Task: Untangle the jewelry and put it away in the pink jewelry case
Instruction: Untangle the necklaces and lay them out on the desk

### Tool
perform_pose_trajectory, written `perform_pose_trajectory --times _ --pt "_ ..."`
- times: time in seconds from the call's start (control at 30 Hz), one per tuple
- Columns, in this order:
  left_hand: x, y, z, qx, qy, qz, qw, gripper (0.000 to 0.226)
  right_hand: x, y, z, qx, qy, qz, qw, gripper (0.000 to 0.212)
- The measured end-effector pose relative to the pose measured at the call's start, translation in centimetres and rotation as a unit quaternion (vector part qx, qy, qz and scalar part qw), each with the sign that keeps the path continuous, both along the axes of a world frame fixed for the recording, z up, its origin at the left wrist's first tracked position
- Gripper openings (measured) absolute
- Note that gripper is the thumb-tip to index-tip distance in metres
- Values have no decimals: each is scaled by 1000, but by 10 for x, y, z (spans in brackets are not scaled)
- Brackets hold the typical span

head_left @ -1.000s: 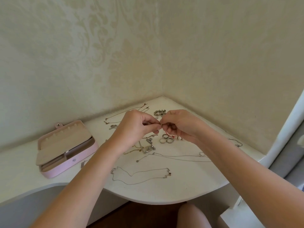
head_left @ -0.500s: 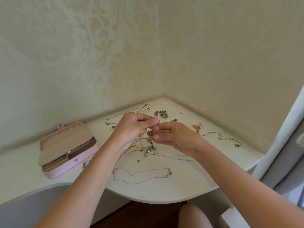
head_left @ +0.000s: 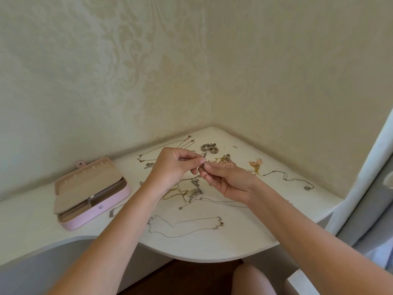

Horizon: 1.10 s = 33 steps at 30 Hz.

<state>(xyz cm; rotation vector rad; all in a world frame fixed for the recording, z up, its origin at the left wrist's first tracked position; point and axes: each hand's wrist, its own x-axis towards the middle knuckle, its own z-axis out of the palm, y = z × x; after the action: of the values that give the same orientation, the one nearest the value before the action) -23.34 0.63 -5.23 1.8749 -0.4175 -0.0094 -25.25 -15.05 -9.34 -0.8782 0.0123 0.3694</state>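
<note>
My left hand (head_left: 174, 167) pinches a small silver jewelry piece (head_left: 204, 155) between thumb and forefinger, above the table. My right hand (head_left: 230, 180) meets it from the right, its curled fingertips at the lower end of the same piece. Under the hands lies a tangle of silver and gold chains (head_left: 190, 192). The pink jewelry case (head_left: 100, 216) lies open at the left, its beige lid propped over the tray. A silver necklace (head_left: 185, 225) lies spread near the front edge.
On the white corner table (head_left: 234, 241) lie a beaded bracelet (head_left: 209, 148), a gold cluster (head_left: 225, 158), gold earrings (head_left: 256, 165), a pendant chain (head_left: 287, 178) at right and a thin chain (head_left: 165, 146) at the back. Walls close in behind; a knee (head_left: 251, 279) shows below.
The hands have parted and met again with a small silver piece in the left. The right hand, flat half a second ago, has curled its fingers toward it.
</note>
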Motion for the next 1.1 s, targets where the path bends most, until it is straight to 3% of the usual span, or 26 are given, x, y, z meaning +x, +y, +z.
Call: perform_pose_trajectory --times 0.23,0.4,0.5,0.6,0.7,0.9,1.1 --pt "0 2 3 65 -65 12 996 2 1 1 2 -6 -3 1 1000 13" --pt "-1 4 1 44 -31 45 998 6 6 -4 13 -178 -105 -39 978 11" --pt "-1 5 1 -72 41 86 993 10 9 -8 36 -234 -145 -93 957 6" --pt "4 9 5 -274 150 103 944 10 15 -12 70 -273 -194 -123 934 6" --pt "10 14 4 -410 210 90 883 12 24 -12 106 -249 -216 -142 933 6" --pt "17 6 13 -519 224 85 821 17 66 9 170 -137 -234 -107 956 6" --pt "21 16 28 -529 219 66 817 21 87 19 232 -28 -221 -108 969 10"
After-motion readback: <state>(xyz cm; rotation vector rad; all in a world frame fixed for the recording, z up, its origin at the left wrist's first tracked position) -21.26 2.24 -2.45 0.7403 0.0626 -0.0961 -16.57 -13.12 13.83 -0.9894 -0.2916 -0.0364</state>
